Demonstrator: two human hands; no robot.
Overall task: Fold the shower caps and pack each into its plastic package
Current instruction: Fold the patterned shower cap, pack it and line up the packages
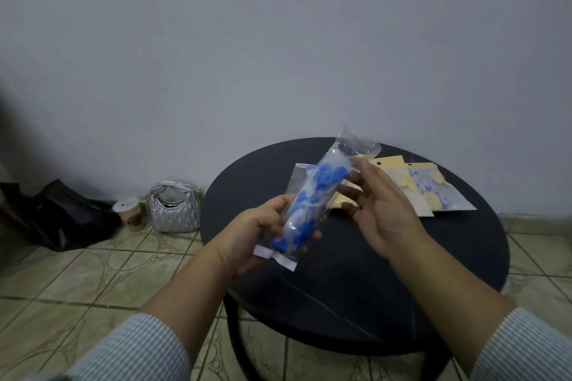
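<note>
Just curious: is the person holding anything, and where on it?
Yes: the left hand grips the lower end of a clear package with a blue shower cap inside.

Blue-patterned shower cap (312, 195), rolled inside clear plastic package (356, 145), held tilted above table; yellow packed caps (433, 192) lie flat behind.

We find no readable text, label, brand or number on anything in view.
</note>
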